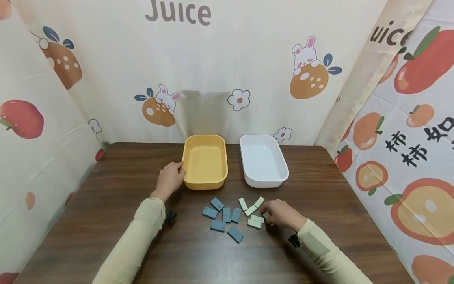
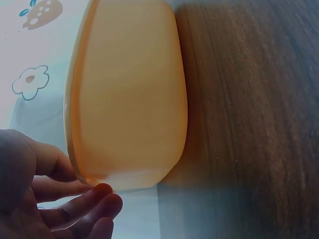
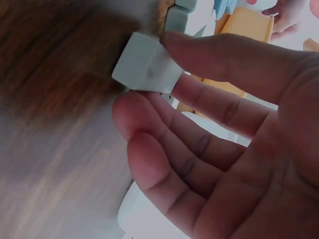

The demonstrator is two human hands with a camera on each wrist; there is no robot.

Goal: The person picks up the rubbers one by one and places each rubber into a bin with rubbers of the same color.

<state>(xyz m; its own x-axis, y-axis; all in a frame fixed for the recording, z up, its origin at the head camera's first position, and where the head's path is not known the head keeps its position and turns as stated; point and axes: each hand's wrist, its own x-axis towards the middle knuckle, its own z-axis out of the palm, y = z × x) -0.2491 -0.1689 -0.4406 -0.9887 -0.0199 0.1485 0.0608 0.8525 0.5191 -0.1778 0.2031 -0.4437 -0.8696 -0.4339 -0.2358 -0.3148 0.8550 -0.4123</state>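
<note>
Fruit-printed fabric (image 1: 213, 55) hangs behind and beside a dark wooden surface (image 1: 319, 189), with the yellow tray (image 1: 205, 165) near its far edge. On that tray's left side, the left hand (image 1: 171, 180) touches the rim; its lower fingers curl loosely, but I cannot tell whether the thumb and forefinger pinch the wall or merely rest against it. A careless push there could skid or tilt the tray, since it looks light and nothing visible holds it down. Just in front of the yellow tray and slightly to its right lie six blue blocks (image 1: 226, 215), loosely scattered. Further right, yet nearer the person than the tray, come five pale blocks (image 1: 254, 224), some touching one another. Beyond a narrow gap to the yellow tray's right stands the white tray (image 1: 265, 161). Farthest right, and in front of both trays, the right hand (image 1: 281, 213) has its thumb and forefinger clamped on another pale block (image 3: 144, 64) — close to the surface, beside the other pale ones. One end of it juts past the fingers, so an off-centre pinch could let it twist or slip — and a low sideways sweep might knock its neighbours out of place.
</note>
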